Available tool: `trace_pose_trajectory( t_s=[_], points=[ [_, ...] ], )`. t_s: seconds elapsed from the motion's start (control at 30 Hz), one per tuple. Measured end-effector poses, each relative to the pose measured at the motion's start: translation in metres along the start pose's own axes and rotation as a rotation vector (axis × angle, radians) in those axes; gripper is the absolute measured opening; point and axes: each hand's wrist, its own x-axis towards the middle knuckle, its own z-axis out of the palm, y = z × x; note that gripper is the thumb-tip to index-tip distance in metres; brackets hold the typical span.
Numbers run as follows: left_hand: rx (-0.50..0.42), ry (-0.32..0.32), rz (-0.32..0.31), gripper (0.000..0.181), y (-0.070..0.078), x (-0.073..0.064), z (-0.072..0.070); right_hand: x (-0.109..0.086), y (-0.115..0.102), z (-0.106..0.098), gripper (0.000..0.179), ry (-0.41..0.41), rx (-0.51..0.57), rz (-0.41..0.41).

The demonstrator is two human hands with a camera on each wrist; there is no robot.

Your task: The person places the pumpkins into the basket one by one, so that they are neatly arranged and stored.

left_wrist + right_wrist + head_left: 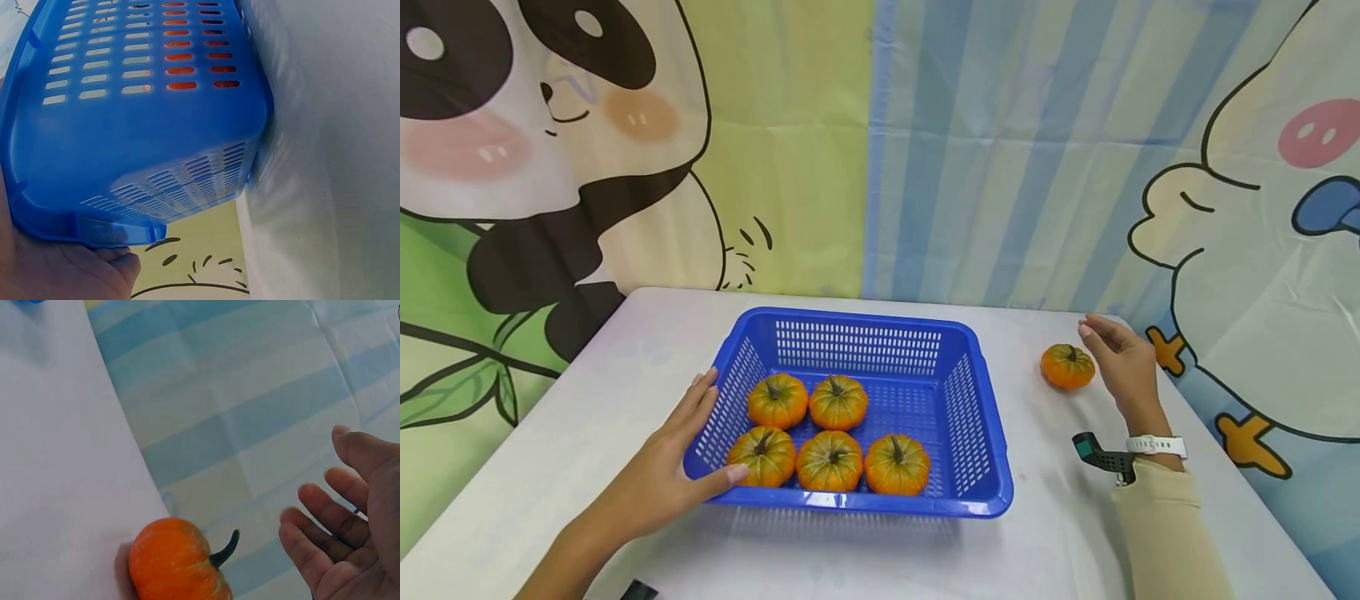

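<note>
A blue plastic basket (973, 400) with slotted walls holds several small orange-and-green pumpkins (829, 460), grouped toward its left and front. My left hand (658, 458) rests at the basket's front left corner, thumb laid over the front rim and fingers extended along the left side. In the left wrist view, that hand lies against the rim of the basket (125, 144). One more pumpkin (1067, 367) sits on the table right of the basket. Just right of it, my right hand (1122, 362) is raised with loosely bent fingers; the right wrist view shows a gap between hand and pumpkin (178, 562).
The white-covered table (1037, 533) meets a printed curtain (940, 167) along its back edge. A cartoon panda is printed at left and a pale cartoon figure at right. The right wrist wears a white band (1157, 446) and a small black device (1101, 457).
</note>
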Motion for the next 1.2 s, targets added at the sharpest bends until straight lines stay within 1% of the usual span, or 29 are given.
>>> trace_pose_trajectory(
  t_s=[0.2, 0.3, 0.4, 0.47, 0.57, 0.7, 0.77, 0.83, 0.93, 1.07, 1.2],
  points=[
    [-0.001, -0.001, -0.001, 0.098, 0.000, 0.000, 0.001, 0.004, 0.015, 0.002, 0.068, 0.001, 0.040, 0.051],
    [-0.001, -0.003, 0.000, 0.098, -0.001, 0.000, 0.001, 0.005, 0.025, 0.004, 0.069, 0.029, 0.083, 0.103],
    [-0.003, -0.003, 0.001, 0.099, -0.001, 0.001, 0.001, 0.007, 0.036, 0.005, 0.073, 0.045, 0.125, 0.176],
    [-0.002, -0.002, -0.004, 0.099, -0.001, 0.001, 0.001, 0.008, 0.044, 0.006, 0.079, 0.023, 0.150, 0.213],
    [-0.001, -0.004, -0.013, 0.099, -0.001, 0.001, 0.001, 0.011, 0.055, 0.011, 0.087, -0.041, 0.163, 0.259],
    [0.003, -0.005, -0.018, 0.099, 0.000, 0.000, 0.000, 0.012, 0.064, 0.019, 0.093, -0.122, 0.202, 0.326],
    [0.006, -0.005, -0.014, 0.099, 0.000, 0.000, 0.001, 0.012, 0.067, 0.020, 0.093, -0.138, 0.226, 0.354],
    [0.009, -0.004, -0.009, 0.099, 0.000, 0.000, 0.001, 0.011, 0.067, 0.021, 0.094, -0.142, 0.257, 0.367],
    [0.011, -0.002, -0.003, 0.098, -0.001, 0.001, 0.001, 0.011, 0.067, 0.023, 0.095, -0.145, 0.285, 0.363],
    [0.007, -0.002, -0.004, 0.098, -0.001, 0.000, 0.001, 0.009, 0.066, 0.025, 0.095, -0.158, 0.261, 0.330],
    [0.002, -0.002, -0.005, 0.098, 0.000, 0.000, 0.000, 0.007, 0.067, 0.029, 0.088, -0.183, 0.209, 0.310]
  ],
)
